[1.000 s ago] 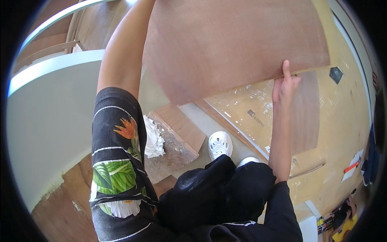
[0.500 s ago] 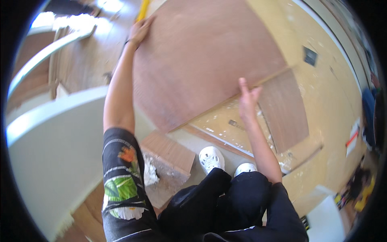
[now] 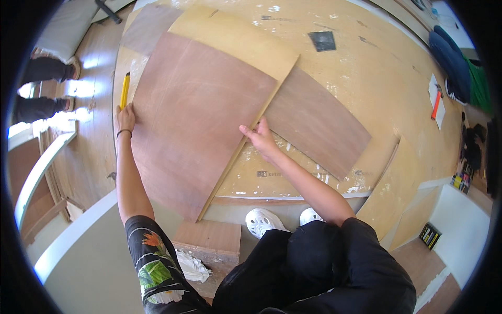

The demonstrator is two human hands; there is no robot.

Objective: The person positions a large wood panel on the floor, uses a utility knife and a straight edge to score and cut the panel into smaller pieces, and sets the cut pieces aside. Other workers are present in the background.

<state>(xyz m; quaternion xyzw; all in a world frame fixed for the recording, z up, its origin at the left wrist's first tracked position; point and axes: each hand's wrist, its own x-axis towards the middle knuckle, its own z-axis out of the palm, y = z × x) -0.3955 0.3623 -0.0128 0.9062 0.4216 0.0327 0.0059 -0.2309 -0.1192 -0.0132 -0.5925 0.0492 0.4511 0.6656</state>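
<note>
A large reddish-brown plywood sheet point(image 3: 204, 110) lies across the work surface, its pale edge toward my right side. My left hand point(image 3: 125, 118) is at the sheet's left edge, closed around the lower end of a yellow utility knife point(image 3: 125, 90) that points away from me. At the opposite edge is my right hand point(image 3: 260, 137), thumb over the top and fingers partly hidden, gripping the sheet. Beside it, a smaller brown plywood piece point(image 3: 320, 124) lies flat. A yellow-faced sheet point(image 3: 238, 34) shows beyond the large one.
The yellowish work surface point(image 3: 387, 83) has white specks and holds a dark square point(image 3: 321, 41) and a red-handled tool point(image 3: 435, 107). A wooden block point(image 3: 209, 238) and curved white panel point(image 3: 78, 230) are near my legs. Other people's legs point(image 3: 44, 70) appear left, a kneeling person point(image 3: 452, 57) right.
My view has swung, so the whole sheet now shows lower and further left. My right hand, earlier with thumb and fingers apart by the edge, now closes on it. The knife stays at my left hand.
</note>
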